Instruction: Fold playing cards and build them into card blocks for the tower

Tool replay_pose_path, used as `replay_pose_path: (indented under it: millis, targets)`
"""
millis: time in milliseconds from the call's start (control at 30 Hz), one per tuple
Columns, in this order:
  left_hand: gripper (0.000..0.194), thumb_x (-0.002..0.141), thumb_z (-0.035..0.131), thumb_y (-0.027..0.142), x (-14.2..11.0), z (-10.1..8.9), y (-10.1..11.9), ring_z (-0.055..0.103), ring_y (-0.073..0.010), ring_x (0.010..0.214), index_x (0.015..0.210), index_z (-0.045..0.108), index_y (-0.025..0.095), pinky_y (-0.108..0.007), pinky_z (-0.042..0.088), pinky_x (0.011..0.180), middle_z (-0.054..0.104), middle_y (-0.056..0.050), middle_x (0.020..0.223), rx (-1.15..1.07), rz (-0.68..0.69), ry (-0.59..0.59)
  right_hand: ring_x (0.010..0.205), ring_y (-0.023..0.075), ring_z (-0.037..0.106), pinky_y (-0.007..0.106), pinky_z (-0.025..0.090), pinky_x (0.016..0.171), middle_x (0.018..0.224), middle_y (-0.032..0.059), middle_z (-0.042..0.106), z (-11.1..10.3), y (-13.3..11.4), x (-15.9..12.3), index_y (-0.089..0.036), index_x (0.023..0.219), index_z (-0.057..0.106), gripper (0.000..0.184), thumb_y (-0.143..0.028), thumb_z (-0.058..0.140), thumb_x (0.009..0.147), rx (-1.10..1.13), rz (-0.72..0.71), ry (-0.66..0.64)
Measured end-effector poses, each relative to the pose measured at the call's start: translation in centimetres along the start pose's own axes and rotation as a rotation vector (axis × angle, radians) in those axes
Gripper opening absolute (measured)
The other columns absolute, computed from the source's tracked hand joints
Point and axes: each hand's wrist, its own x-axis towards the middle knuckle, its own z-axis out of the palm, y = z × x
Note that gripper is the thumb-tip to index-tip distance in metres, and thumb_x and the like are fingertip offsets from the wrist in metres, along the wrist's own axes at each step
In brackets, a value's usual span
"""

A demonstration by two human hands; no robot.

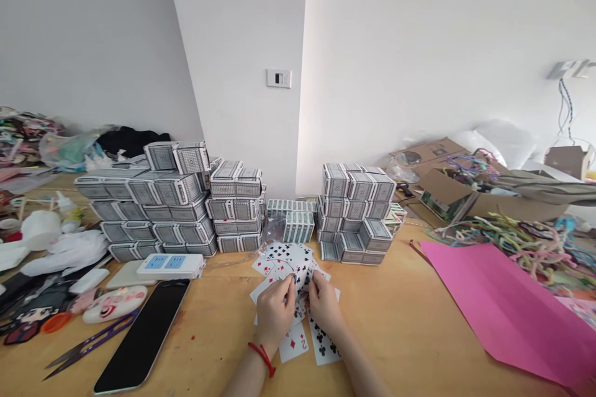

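Note:
Both my hands meet over a loose, face-up spread of playing cards (294, 347) in the middle of the table. My left hand (275, 307), with a red cord on its wrist, pinches the left edge of a playing card (301, 276). The right edge of that card is gripped by my right hand (325, 301), fingers closed. The card stands tilted above the spread, and its lower part is partly hidden by my fingers. Behind the cards sits a small block of packed cards (298, 227) with green-grey edges.
Stacked blocks folded from cards rise at left (179, 223), centre-left (235, 208) and right (356, 217). Nearby at left lie a phone (144, 332), scissors (93, 344) and a white power strip (171, 265). Pink paper (507, 316), a cardboard box (498, 206) and fuzzy stems (526, 245) occupy the right.

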Motion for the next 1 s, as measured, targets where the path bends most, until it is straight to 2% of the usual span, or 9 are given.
replay_pose_path:
  millis: [233,367,500,733,867,1000]
  targets:
    - [0.028,0.088,0.039,0.025,0.2,0.0,0.2,0.061,-0.0132,0.052,0.083,0.066,0.016,-0.022,0.046,0.050,0.064,-0.003,0.058,-0.009,0.007,0.009,0.050,0.0158,0.048,0.024,0.037,0.046,0.055,-0.0013,0.050,-0.4,-0.7,0.1,-0.022,0.066,0.045,0.009,-0.024,0.040,0.073,0.031,-0.001,-0.013]
    - [0.027,0.088,0.040,0.024,0.2,0.0,0.2,0.062,-0.0133,0.054,0.084,0.066,0.016,-0.022,0.045,0.051,0.065,-0.003,0.058,0.002,0.010,0.018,0.048,0.0147,0.049,0.024,0.040,0.045,0.055,-0.0018,0.052,-0.5,-1.3,0.0,-0.021,0.070,0.048,0.007,-0.024,0.042,0.072,0.167,0.037,-0.081]
    - [0.026,0.087,0.041,0.024,0.1,0.0,0.0,0.062,-0.0133,0.054,0.086,0.065,0.016,-0.022,0.046,0.052,0.065,-0.003,0.059,0.002,0.011,0.021,0.044,0.0117,0.046,0.022,0.039,0.041,0.054,-0.0043,0.048,-0.4,-1.4,0.1,-0.020,0.067,0.045,0.008,-0.026,0.044,0.072,0.266,0.083,-0.134]
    - [0.025,0.088,0.042,0.024,0.1,0.1,-0.1,0.062,-0.0132,0.053,0.086,0.066,0.016,-0.022,0.046,0.052,0.066,-0.004,0.061,0.007,-0.009,0.028,0.042,0.0106,0.040,0.020,0.032,0.040,0.048,-0.0072,0.038,0.0,-0.7,0.0,-0.022,0.062,0.038,0.020,-0.033,0.041,0.079,0.121,0.075,-0.072]
    - [0.024,0.087,0.043,0.024,0.0,0.1,-0.1,0.063,-0.0133,0.055,0.086,0.066,0.016,-0.021,0.047,0.053,0.067,-0.004,0.063,0.008,-0.017,0.028,0.045,0.0117,0.039,0.021,0.030,0.042,0.050,-0.0062,0.038,-0.1,-0.6,-0.1,-0.023,0.061,0.035,0.023,-0.035,0.041,0.079,0.077,0.070,-0.022]
    - [0.026,0.087,0.042,0.026,0.0,0.1,0.0,0.062,-0.0130,0.051,0.085,0.066,0.016,-0.021,0.046,0.050,0.066,-0.003,0.059,0.014,-0.030,0.037,0.048,0.0125,0.039,0.022,0.032,0.045,0.053,-0.0054,0.039,-0.4,-1.1,-0.1,-0.023,0.062,0.037,0.019,-0.033,0.040,0.078,0.054,0.033,-0.031]
